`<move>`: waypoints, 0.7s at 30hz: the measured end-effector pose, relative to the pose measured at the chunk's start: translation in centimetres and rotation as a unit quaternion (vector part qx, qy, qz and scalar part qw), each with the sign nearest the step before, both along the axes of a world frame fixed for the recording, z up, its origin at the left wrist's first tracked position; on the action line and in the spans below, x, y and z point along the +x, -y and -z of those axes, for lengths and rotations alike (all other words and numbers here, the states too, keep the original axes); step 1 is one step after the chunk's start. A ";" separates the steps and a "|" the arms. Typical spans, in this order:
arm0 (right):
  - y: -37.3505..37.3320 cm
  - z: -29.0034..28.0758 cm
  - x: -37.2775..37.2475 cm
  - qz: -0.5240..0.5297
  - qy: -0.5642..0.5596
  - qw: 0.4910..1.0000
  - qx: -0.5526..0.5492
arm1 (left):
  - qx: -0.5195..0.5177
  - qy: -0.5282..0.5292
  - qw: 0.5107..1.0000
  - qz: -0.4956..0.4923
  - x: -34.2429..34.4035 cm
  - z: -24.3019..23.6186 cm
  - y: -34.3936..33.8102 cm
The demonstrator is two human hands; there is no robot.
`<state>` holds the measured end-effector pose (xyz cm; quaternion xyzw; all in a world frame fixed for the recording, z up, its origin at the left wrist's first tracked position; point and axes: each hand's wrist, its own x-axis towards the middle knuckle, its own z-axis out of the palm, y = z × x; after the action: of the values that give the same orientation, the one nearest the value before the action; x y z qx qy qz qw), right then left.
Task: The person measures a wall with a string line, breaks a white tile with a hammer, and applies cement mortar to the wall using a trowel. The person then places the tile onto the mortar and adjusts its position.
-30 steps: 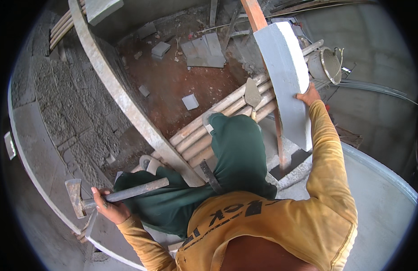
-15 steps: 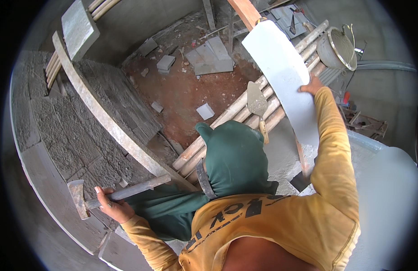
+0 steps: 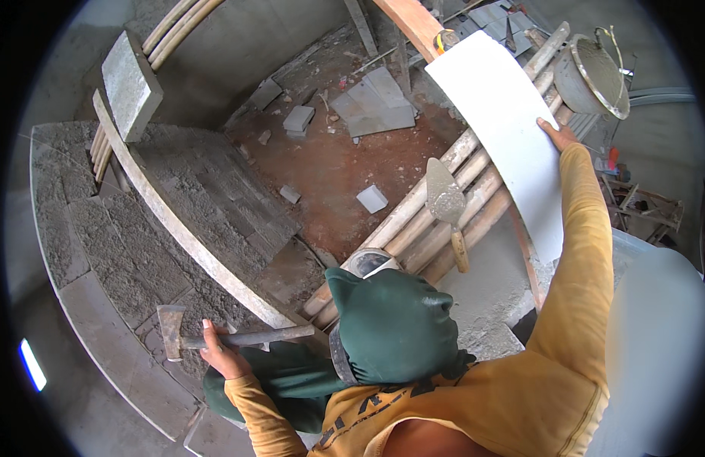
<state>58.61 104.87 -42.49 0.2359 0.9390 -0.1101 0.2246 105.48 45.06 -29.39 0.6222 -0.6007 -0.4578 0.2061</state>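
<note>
My left hand is closed around the handle of a hatchet, whose broad worn head points out to the left over a block wall. At the right, my right hand grips the edge of a long white slab, with the thumb on its upper face and the other fingers mostly hidden. The slab lies across a row of bamboo poles. A mortar-smeared trowel with a wooden handle rests on the same poles, left of the slab. My green trousers show between my arms.
Mortar covers much of the block wall at left, crossed by a pale plank. A grey block sits at upper left. Broken slabs lie on the reddish floor below. A bucket stands at upper right by an orange-brown beam.
The view has shifted, so the scene sits farther right and lower. A round pale object has come into sight beside my knee. Both hands keep their holds.
</note>
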 end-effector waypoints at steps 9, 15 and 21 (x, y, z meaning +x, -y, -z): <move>-11.4 12.2 -4.5 -0.028 -0.010 0.992 -0.122 | 0.001 0.027 0.999 -0.026 -1.7 0.9 -1.4; -15.0 17.2 -5.8 -0.102 -0.038 0.993 -0.045 | 0.038 -0.014 0.999 0.033 -4.8 2.6 -1.4; -5.6 11.0 -3.6 -0.145 -0.135 0.975 0.104 | 0.090 0.011 0.991 0.102 -8.5 7.4 -2.4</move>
<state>55.02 110.47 -53.47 0.1018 0.9912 -0.0088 0.0840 96.94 47.46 -36.83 0.5790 -0.6196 -0.5214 0.0949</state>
